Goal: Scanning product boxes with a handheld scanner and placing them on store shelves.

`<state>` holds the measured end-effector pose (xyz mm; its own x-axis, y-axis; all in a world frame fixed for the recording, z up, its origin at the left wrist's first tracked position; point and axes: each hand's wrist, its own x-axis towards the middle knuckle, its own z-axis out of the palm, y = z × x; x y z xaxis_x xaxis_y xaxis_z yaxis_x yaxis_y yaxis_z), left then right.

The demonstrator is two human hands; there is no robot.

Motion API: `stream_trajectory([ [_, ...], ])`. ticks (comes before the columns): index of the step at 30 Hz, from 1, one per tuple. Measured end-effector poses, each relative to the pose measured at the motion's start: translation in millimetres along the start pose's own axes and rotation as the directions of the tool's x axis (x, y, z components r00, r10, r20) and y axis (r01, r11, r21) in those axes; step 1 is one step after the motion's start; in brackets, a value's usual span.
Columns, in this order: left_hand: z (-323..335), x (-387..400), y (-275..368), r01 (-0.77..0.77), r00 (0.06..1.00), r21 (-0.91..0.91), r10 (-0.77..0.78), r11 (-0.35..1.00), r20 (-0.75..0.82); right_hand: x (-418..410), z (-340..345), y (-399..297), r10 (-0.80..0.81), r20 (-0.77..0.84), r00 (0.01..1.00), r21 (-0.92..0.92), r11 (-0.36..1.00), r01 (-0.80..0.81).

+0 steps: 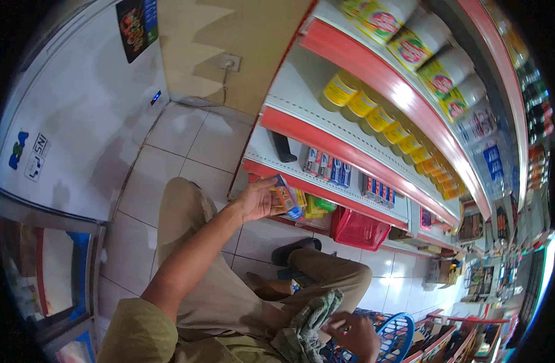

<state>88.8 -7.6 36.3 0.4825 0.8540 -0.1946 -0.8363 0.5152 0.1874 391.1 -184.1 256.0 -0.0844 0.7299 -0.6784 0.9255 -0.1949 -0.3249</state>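
Observation:
My left hand [259,199] grips a small orange and blue packet [284,196] by its edge, in front of the lowest tier of a red-edged metal store shelf [313,122]. Just behind the packet, yellow packs [316,209] and a green item [325,204] show at the bottom of the shelf. A chequered green and white cloth [309,324] lies bunched over my right thigh. Beside it is my right hand [356,338], blurred, its fingers close to the cloth; whether it grips the cloth is unclear.
Small boxes [327,167] and yellow-labelled bottles [379,118] line the shelves. A pink plastic basket [361,229] sits low at the shelf front. Right of my lap is a blue plastic basket [397,338]. A white appliance [87,100] stands left, and a plugged wall socket [231,62] is behind.

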Motion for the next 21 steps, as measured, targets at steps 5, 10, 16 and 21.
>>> stream_trajectory([
  [5,-11,-3,33,-0.285,0.958,0.035,0.285,0.958,0.017,112,-15,-49,-0.492,-0.192,0.849,0.015,0.864,0.503],
  [10,-22,-17,82,-0.563,0.719,0.276,0.626,0.779,-0.301,263,-3,-134,-0.679,-0.420,0.602,-0.179,0.713,0.678],
  [16,-31,-29,102,-0.663,0.749,-0.182,0.647,0.726,-0.145,406,8,-207,-0.787,-0.547,0.284,-0.675,0.616,0.406],
  [21,-31,-28,108,-0.715,0.694,-0.127,0.674,0.688,-0.254,464,9,-207,-0.642,-0.516,0.568,-0.594,0.745,0.303],
])
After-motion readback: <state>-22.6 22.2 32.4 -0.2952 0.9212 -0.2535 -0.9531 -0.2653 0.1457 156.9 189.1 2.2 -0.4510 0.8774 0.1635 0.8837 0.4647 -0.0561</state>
